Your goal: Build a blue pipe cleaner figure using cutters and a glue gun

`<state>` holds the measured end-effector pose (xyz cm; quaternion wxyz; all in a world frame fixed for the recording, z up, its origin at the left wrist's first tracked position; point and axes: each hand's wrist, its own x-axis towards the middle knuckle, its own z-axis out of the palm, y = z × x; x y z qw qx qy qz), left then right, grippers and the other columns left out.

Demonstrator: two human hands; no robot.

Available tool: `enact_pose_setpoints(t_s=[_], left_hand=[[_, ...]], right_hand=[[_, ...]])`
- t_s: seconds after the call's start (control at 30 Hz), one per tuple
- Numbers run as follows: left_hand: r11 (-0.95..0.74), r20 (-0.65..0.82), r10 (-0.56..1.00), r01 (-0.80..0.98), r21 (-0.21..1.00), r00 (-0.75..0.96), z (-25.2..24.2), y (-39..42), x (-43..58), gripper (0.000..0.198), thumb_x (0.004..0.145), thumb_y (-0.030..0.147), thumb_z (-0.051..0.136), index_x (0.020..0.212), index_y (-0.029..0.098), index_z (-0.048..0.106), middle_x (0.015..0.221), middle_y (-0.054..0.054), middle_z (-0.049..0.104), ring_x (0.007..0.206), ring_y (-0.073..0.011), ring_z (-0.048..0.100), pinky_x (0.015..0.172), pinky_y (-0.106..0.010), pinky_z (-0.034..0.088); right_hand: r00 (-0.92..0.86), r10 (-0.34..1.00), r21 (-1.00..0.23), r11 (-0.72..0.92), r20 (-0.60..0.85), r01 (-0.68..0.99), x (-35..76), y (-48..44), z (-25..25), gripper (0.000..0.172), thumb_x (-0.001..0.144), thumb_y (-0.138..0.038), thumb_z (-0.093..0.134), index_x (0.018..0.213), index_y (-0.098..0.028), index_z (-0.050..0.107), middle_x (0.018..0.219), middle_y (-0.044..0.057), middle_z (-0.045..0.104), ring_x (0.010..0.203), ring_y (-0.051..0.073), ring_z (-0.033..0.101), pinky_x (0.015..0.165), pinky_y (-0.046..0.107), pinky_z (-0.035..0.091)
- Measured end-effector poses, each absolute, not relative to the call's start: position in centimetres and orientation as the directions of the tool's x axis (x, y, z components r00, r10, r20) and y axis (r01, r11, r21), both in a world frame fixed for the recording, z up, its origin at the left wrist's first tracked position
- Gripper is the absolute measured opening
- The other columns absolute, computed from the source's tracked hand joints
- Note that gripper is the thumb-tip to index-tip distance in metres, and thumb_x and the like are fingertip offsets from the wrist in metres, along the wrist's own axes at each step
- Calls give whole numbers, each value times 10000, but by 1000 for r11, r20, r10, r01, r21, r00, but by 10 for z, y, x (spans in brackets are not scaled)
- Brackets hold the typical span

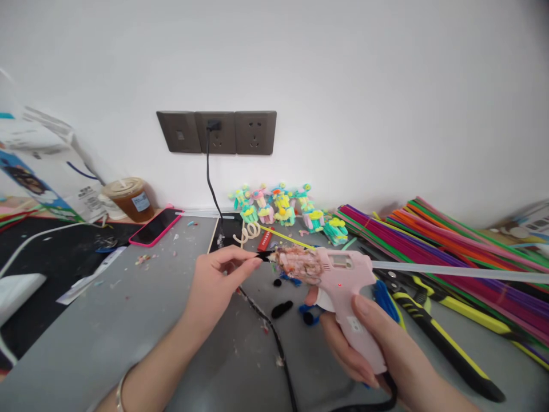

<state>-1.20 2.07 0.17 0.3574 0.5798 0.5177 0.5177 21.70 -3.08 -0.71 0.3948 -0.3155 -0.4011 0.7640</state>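
Note:
My right hand (364, 332) is wrapped round the grip of a pink hot glue gun (343, 274), its red light lit and its front crusted with glue. A clear glue stick (454, 270) sticks out of the back. Between the thumb and fingers of my left hand (225, 272) is a small black fuzzy piece (263, 256), right at the gun's nozzle; I cannot tell whether they touch. Below the gun lie a black fuzzy strip (282, 309), a small black pompom (277, 282) and blue fuzzy pieces (311, 315).
Colourful pipe cleaners (412, 257) and yellow-black pliers (446, 343) lie on the right. Small pastel figures (283, 206) stand by the wall. A phone (156, 226) and a drink cup (135, 200) are at the left. The black cord (274, 337) crosses the grey mat.

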Motion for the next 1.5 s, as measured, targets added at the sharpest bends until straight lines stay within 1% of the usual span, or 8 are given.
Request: enact_pose_setpoints(t_s=[0.2, 0.47, 0.63, 0.7, 0.83, 1.0, 1.13, 1.5], left_hand=[[-218, 239, 969, 244, 945, -63, -1, 22, -12, 103, 741, 287, 750, 693, 199, 775, 634, -1, 688, 520, -91, 485, 460, -178, 416], [-238, 265, 961, 260, 936, -73, 1, 20, -12, 104, 750, 283, 746, 691, 200, 770, 643, -1, 696, 515, -93, 482, 476, -201, 409], [-274, 309, 948, 293, 916, -81, 0, 20, -12, 83, 758, 264, 745, 702, 208, 771, 676, -3, 724, 554, -107, 542, 515, -218, 427], [-288, 326, 942, 307, 907, -79, 1, 20, -12, 87, 761, 266, 741, 702, 209, 770, 685, -5, 733, 568, -114, 564, 526, -227, 433], [-310, 351, 933, 323, 894, -77, 3, 20, -11, 94, 762, 262, 734, 694, 205, 764, 690, -11, 742, 582, -127, 589, 522, -238, 433], [-321, 368, 926, 339, 884, -81, 7, 19, -10, 101, 759, 236, 724, 669, 200, 750, 671, -10, 743, 579, -132, 604, 517, -242, 434], [-330, 377, 924, 354, 875, -71, 9, 19, -10, 102, 757, 233, 722, 665, 198, 749, 673, -15, 747, 585, -141, 615, 505, -246, 435], [-320, 364, 929, 349, 881, -66, 7, 19, -10, 101, 760, 230, 724, 668, 200, 754, 685, -12, 753, 591, -132, 620, 514, -237, 434]], right_hand=[[-478, 863, -874, -351, -162, -337, 218, -31, -7, 573, 896, -670, 520, 1147, -154, 533, 470, -96, 411, 347, 52, 230, 380, 190, 273], [-450, 877, -900, -324, -169, -293, 218, -31, -5, 566, 894, -674, 510, 1121, -156, 519, 462, -101, 403, 341, 54, 234, 370, 193, 256], [-424, 888, -918, -306, -179, -251, 217, -32, -1, 555, 906, -663, 493, 1137, -160, 518, 460, -98, 395, 346, 60, 231, 366, 193, 226], [-417, 892, -927, -291, -174, -236, 218, -32, -1, 553, 911, -661, 483, 1139, -159, 522, 458, -96, 391, 354, 63, 241, 375, 196, 234], [-443, 886, -947, -249, -139, -202, 221, -31, -5, 570, 915, -668, 463, 1142, -149, 529, 464, -92, 393, 352, 65, 242, 369, 200, 243], [-443, 889, -966, -206, -117, -158, 223, -30, -8, 539, 946, -638, 427, 1143, -148, 532, 468, -86, 392, 349, 71, 239, 355, 205, 236], [-432, 897, -973, -176, -95, -151, 222, -31, -8, 532, 943, -638, 437, 1133, -153, 541, 477, -81, 398, 349, 69, 241, 352, 204, 235], [-448, 889, -964, -193, -94, -181, 223, -31, -9, 520, 943, -629, 439, 1144, -161, 544, 469, -79, 391, 354, 76, 225, 360, 214, 238]])
